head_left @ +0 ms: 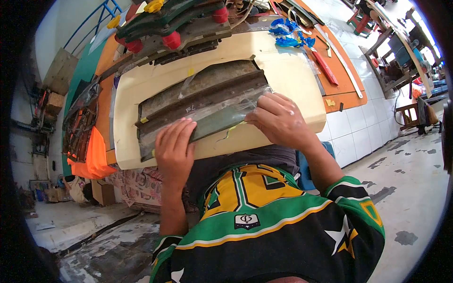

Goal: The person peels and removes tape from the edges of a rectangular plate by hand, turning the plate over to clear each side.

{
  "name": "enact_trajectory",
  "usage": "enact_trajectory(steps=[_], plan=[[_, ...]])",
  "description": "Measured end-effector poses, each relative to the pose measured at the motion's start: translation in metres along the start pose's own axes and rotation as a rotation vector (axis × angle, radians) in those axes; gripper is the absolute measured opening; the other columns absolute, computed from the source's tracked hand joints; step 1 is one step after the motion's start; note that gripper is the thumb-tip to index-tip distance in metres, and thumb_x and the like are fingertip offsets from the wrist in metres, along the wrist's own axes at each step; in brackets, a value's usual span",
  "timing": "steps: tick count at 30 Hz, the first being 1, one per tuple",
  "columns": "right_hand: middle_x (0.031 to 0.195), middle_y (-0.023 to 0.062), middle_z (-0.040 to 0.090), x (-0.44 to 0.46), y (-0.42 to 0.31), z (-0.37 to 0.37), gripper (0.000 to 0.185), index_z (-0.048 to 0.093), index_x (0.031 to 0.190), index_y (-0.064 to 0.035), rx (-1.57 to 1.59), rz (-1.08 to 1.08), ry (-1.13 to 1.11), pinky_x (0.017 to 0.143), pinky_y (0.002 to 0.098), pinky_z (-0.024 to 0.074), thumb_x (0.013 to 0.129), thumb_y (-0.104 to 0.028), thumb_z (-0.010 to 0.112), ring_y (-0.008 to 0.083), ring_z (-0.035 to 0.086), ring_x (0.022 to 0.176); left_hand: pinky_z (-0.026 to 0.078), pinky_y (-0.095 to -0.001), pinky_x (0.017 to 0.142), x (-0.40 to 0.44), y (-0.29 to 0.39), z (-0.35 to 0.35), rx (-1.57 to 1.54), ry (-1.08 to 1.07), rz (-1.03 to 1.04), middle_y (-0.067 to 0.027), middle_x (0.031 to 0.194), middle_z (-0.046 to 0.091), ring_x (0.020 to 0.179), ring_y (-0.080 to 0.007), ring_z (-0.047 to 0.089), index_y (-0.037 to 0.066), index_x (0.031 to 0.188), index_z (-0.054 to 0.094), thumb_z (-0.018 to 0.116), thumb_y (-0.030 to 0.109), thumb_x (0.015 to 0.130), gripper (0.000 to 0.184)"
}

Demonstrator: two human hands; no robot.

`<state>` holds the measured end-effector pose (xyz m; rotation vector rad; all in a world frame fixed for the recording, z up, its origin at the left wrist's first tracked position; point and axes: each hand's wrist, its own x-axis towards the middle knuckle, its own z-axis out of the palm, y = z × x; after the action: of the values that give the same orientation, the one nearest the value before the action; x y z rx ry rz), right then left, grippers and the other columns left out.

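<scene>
A dark, worn panel (203,94) with a raised lengthwise strip and light chalk-like letters lies on a cream board (288,66). Along its near side runs a smooth grey-green strip (219,122) with shiny clear film (243,100) over it. My left hand (174,141) rests on the left part of that strip, fingers stretched out together and the thumb by the near edge. At the right end, the fingers of my right hand (278,118) are bent and pinched at the film's edge; their tips are partly hidden. A thin yellow strip (226,133) hangs between my hands.
Beyond the panel stands a heavy dark green fixture (184,26) with red feet. Crumpled blue plastic (290,35), a red-handled tool (324,68) and a long white strip (342,63) lie at the right. Orange cloth (92,155) hangs at the left.
</scene>
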<state>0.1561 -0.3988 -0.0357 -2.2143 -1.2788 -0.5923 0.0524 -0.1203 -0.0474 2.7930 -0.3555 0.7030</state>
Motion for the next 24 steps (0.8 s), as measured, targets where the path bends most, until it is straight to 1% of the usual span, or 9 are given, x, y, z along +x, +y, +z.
enact_trajectory(steps=[1, 4, 5, 6, 9, 11, 17, 20, 24], plan=[[0.084, 0.0053, 0.051, 0.006, -0.003, -0.005, 0.012, 0.061, 0.087, -0.0112, -0.003, 0.001, 0.004, 0.071, 0.0391, 0.0491, 0.083, -0.017, 0.070, 0.0240, 0.060, 0.083, 0.050, -0.0426, 0.102, 0.008, 0.001, -0.006, 0.024, 0.098, 0.037, -0.0063, 0.116, 0.074, 0.115, -0.0241, 0.069, 0.008, 0.116, 0.072, 0.079, 0.003, 0.078, 0.038], [0.079, 0.0041, 0.048, 0.026, -0.007, -0.018, 0.010, 0.064, 0.087, -0.0120, -0.019, -0.040, 0.128, 0.066, 0.0385, 0.0463, 0.081, -0.015, 0.072, 0.0229, 0.058, 0.077, 0.055, -0.0393, 0.093, 0.025, -0.009, -0.021, 0.090, 0.236, 0.118, -0.0063, 0.105, 0.077, 0.104, -0.0247, 0.074, 0.008, 0.109, 0.076, 0.077, 0.001, 0.080, 0.029], [0.076, 0.0039, 0.046, 0.034, -0.007, -0.022, 0.014, 0.069, 0.088, -0.0115, -0.042, -0.067, 0.229, 0.063, 0.0378, 0.0433, 0.077, -0.014, 0.078, 0.0231, 0.054, 0.072, 0.055, -0.0372, 0.083, 0.036, -0.011, -0.027, 0.100, 0.306, 0.141, -0.0068, 0.098, 0.077, 0.096, -0.0250, 0.075, 0.009, 0.106, 0.077, 0.075, 0.001, 0.082, 0.025], [0.072, 0.0037, 0.043, 0.042, -0.006, -0.024, 0.020, 0.074, 0.090, -0.0111, -0.062, -0.096, 0.329, 0.059, 0.0371, 0.0402, 0.073, -0.012, 0.084, 0.0233, 0.050, 0.066, 0.055, -0.0372, 0.083, 0.045, -0.013, -0.035, 0.103, 0.309, 0.138, -0.0068, 0.098, 0.077, 0.096, -0.0250, 0.075, 0.009, 0.106, 0.077, 0.075, 0.001, 0.082, 0.025], [0.072, 0.0023, 0.045, 0.061, -0.001, -0.029, 0.020, 0.077, 0.092, -0.0123, -0.126, -0.085, 0.458, 0.062, 0.0361, 0.0379, 0.073, -0.009, 0.083, 0.0221, 0.049, 0.067, 0.051, -0.0385, 0.073, 0.072, -0.020, -0.053, 0.067, 0.318, 0.196, -0.0085, 0.094, 0.075, 0.086, -0.0266, 0.072, 0.009, 0.107, 0.076, 0.078, 0.008, 0.083, 0.025], [0.075, 0.0024, 0.048, 0.067, 0.004, -0.027, 0.013, 0.073, 0.090, -0.0143, -0.220, -0.035, 0.526, 0.065, 0.0377, 0.0393, 0.078, -0.012, 0.077, 0.0222, 0.054, 0.070, 0.050, -0.0383, 0.071, 0.087, -0.023, -0.056, 0.049, 0.301, 0.195, -0.0080, 0.093, 0.074, 0.083, -0.0266, 0.071, 0.009, 0.107, 0.076, 0.077, 0.011, 0.084, 0.023], [0.077, 0.0040, 0.052, 0.076, 0.021, -0.006, 0.015, 0.074, 0.094, -0.0129, -0.092, 0.018, 0.582, 0.069, 0.0377, 0.0411, 0.080, -0.009, 0.079, 0.0254, 0.055, 0.074, 0.044, -0.0369, 0.068, 0.117, -0.038, -0.044, -0.049, 0.383, 0.174, -0.0057, 0.084, 0.072, 0.074, -0.0258, 0.065, 0.011, 0.100, 0.075, 0.068, 0.030, 0.097, 0.020], [0.077, 0.0042, 0.054, 0.079, 0.033, 0.003, 0.015, 0.075, 0.095, -0.0122, 0.005, 0.050, 0.631, 0.070, 0.0372, 0.0413, 0.081, -0.008, 0.079, 0.0257, 0.055, 0.074, 0.043, -0.0368, 0.069, 0.124, -0.044, -0.034, -0.003, 0.455, 0.188, -0.0049, 0.085, 0.071, 0.075, -0.0253, 0.065, 0.011, 0.098, 0.075, 0.068, 0.031, 0.097, 0.020], [0.076, 0.0041, 0.055, 0.075, 0.037, 0.010, 0.017, 0.074, 0.096, -0.0114, 0.121, 0.080, 0.629, 0.070, 0.0366, 0.0409, 0.081, -0.005, 0.079, 0.0253, 0.052, 0.072, 0.042, -0.0370, 0.069, 0.130, -0.048, -0.036, 0.031, 0.395, 0.161, -0.0038, 0.086, 0.072, 0.076, -0.0249, 0.066, 0.012, 0.098, 0.075, 0.068, 0.031, 0.097, 0.020]])
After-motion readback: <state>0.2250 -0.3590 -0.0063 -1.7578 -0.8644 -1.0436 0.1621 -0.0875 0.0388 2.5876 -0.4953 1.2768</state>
